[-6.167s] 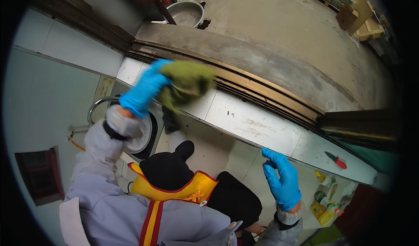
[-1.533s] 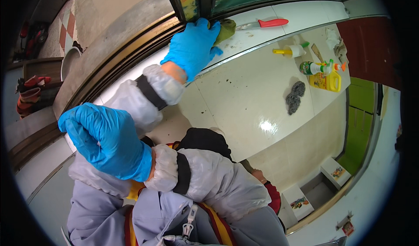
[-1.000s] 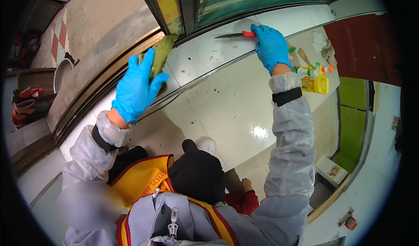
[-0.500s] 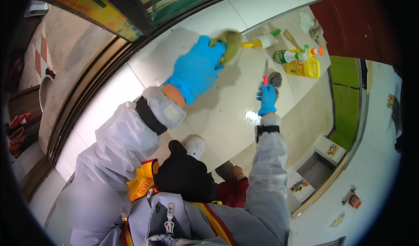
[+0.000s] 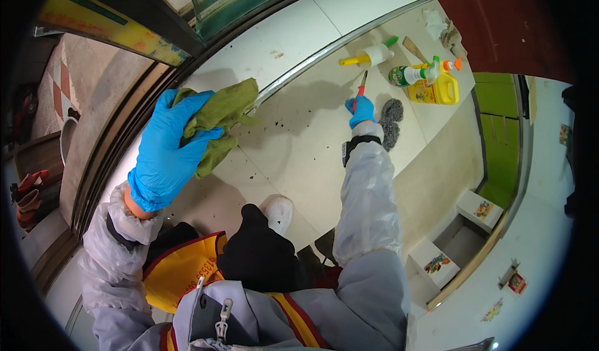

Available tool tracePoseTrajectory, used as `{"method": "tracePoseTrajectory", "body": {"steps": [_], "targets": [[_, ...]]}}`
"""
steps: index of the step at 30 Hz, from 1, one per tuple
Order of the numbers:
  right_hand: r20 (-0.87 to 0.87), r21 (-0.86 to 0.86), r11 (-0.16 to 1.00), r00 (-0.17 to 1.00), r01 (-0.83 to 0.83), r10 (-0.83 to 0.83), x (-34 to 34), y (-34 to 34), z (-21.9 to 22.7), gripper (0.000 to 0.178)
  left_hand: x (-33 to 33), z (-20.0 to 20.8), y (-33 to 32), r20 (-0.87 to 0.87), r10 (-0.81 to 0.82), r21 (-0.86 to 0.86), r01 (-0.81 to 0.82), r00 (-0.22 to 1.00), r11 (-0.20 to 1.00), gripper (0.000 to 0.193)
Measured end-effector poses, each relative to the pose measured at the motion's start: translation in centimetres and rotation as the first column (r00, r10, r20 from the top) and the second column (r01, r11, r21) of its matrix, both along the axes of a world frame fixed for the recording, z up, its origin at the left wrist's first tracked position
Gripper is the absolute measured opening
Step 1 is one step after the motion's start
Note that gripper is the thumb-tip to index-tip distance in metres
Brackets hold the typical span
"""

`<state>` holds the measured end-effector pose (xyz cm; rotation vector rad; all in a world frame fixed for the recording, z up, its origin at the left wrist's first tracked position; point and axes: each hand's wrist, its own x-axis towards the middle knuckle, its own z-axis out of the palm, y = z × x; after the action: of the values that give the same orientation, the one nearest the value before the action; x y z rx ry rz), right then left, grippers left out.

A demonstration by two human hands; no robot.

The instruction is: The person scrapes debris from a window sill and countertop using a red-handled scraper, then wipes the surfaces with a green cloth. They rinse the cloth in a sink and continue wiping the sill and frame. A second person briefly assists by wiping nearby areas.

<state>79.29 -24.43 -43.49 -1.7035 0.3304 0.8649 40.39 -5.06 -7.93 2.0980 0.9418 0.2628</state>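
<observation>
My left hand (image 5: 167, 154), in a blue glove, grips a crumpled green cloth (image 5: 219, 115) above the pale tiled floor near the sliding-door track. My right hand (image 5: 360, 111), gloved in blue too, is closed round the red handle of a thin-bladed tool (image 5: 360, 91); the blade points away from me. Whether it is a knife or a scraper, I cannot tell. Just right of that hand lie grey steel wool scourers (image 5: 391, 125). Beyond it rests a white item with a yellow handle and a green end (image 5: 368, 56).
A green-and-white spray bottle (image 5: 413, 74) and a yellow jug (image 5: 435, 93) stand at the far right, near a flat wooden-looking tool (image 5: 413, 47) and a crumpled rag (image 5: 444, 30). A metal strip (image 5: 306, 62) crosses the floor. Dark specks dot the tiles. Open drawers (image 5: 455, 242) are at right.
My left hand has swung left and nearer with the cloth, which now hangs spread out. My right hand has moved forward and left with the red-handled tool, away from the scourers.
</observation>
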Motion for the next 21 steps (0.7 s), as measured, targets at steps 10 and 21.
{"method": "tracePoseTrajectory", "body": {"steps": [10,21], "targets": [[0.386,-0.054,0.996,0.919,-0.067,0.083,-4.6,-1.5,2.8,0.037,5.6,-9.0,-0.1,0.018,0.075,0.302,-0.077,0.997,0.950,0.049],[0.332,0.042,0.913,0.867,-0.406,0.370,-9.0,-6.1,13.9,0.031,-7.4,0.5,-1.0,-0.055,-0.291,-0.360,0.253,0.955,0.898,0.039]]}}
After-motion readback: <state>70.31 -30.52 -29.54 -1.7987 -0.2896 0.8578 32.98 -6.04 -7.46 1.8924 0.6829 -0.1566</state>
